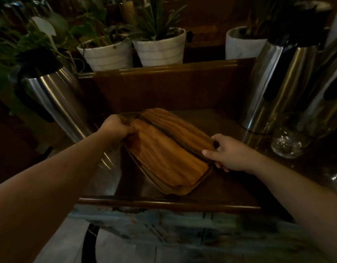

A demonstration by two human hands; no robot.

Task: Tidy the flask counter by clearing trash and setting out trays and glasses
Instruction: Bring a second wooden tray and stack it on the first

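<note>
- Both hands closed on a stack of wooden trays [167,149]: left hand [116,126] curled in a fist round the far left corner, right hand [226,154] gripping the near right edge, thumb on top and fingers tucked underneath.
- Held between the two hands, tilted, top tray lifted off the ones below along the right hand's side; near corner low over the dark wooden counter [220,186].
- Counted at least two trays by the edges; exact number not told in the dim light.
- Stood right of the right hand and well apart from it: tall steel flask [277,82], upright, with a second flask [326,88] just beside it at the frame's edge.
- Stood left of the left hand, near the forearm: another steel flask [55,99] with a black top.
- Ranged beyond both hands, behind a raised wooden ledge [163,69]: three white plant pots [160,48] holding green plants.
- Sat right of the right hand, just in front of the tall flasks: clear glass [287,143], upright on the counter.
- Glimpsed further right, at the edge: something else shiny, too cut off to tell.
</note>
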